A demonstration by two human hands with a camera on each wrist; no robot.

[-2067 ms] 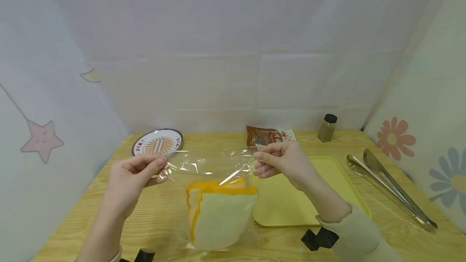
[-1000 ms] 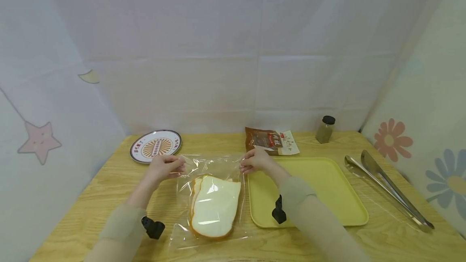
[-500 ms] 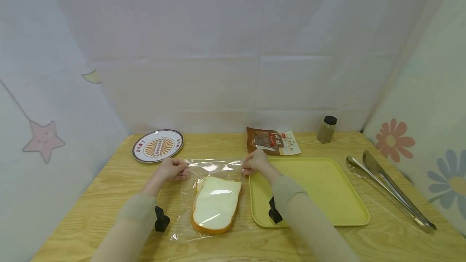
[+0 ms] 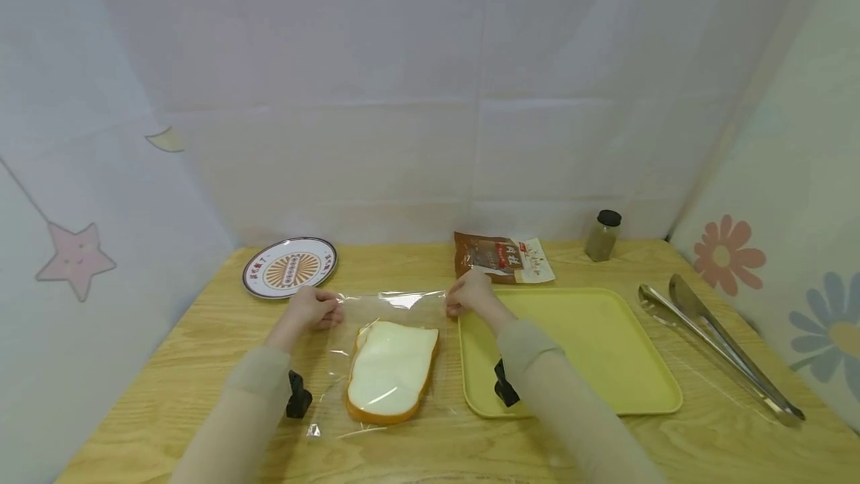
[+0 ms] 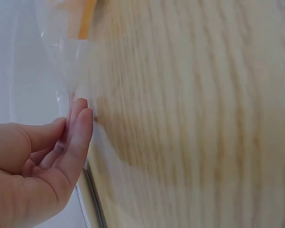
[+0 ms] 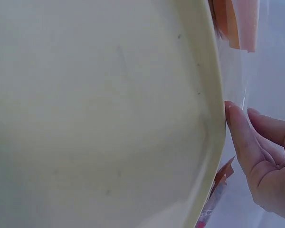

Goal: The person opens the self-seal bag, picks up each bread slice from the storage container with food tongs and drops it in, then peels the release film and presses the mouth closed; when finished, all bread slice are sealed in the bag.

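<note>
A clear plastic bag [image 4: 390, 306] lies flat on the wooden table with slices of bread [image 4: 393, 364] inside, stacked and orange-crusted. My left hand [image 4: 313, 308] pinches the far left corner of the bag. In the left wrist view, thumb and fingers of that hand [image 5: 47, 166] meet on the thin film. At the far right corner, my right hand [image 4: 473, 293] holds the bag's edge, close to the yellow tray. The right wrist view shows the film [image 6: 235, 80] running between thumb and fingertips, with the bread's crust [image 6: 232, 23] above.
The yellow tray [image 4: 571, 349] lies right of the bag. Behind it are a brown and white packet [image 4: 500, 258] and a black-capped jar [image 4: 602, 236]. Metal tongs [image 4: 719, 349] lie at the far right. A patterned white plate [image 4: 290, 267] sits at the back left.
Both hands have lowered the bag from an upright, raised position onto the table, moving away from me. The bread now lies flat. In the last half second the bag has shifted slightly left.
</note>
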